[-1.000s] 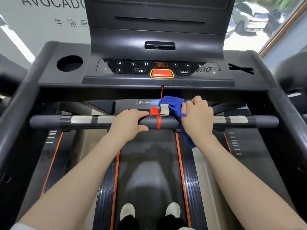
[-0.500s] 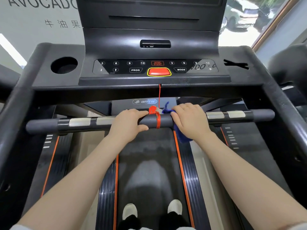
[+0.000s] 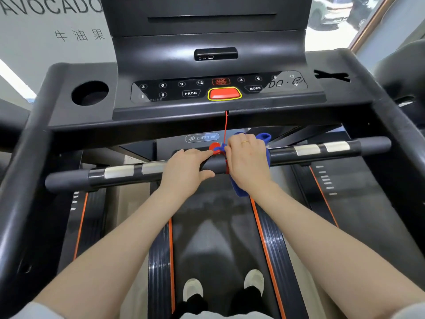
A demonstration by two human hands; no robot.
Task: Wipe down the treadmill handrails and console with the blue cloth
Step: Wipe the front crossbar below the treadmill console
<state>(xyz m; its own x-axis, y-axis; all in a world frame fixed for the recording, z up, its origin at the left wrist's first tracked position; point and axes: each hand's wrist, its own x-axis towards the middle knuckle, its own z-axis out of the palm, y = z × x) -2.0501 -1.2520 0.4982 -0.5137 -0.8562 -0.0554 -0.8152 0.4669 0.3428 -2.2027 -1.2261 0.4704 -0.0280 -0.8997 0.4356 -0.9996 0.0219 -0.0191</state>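
Across the treadmill, the crossbar point(image 3: 299, 153) serves as the reference. Left of its centre, the bar is gripped by the left hand point(image 3: 184, 168), fingers over the top and thumb beneath. At the centre, a red safety clip point(image 3: 214, 147) is looped on the bar by a red cord point(image 3: 226, 125). Just right of the clip, the blue cloth point(image 3: 264, 137) is wrapped over the bar and gripped by the right hand point(image 3: 247, 162). Above the bar, the console point(image 3: 220, 88) is mounted.
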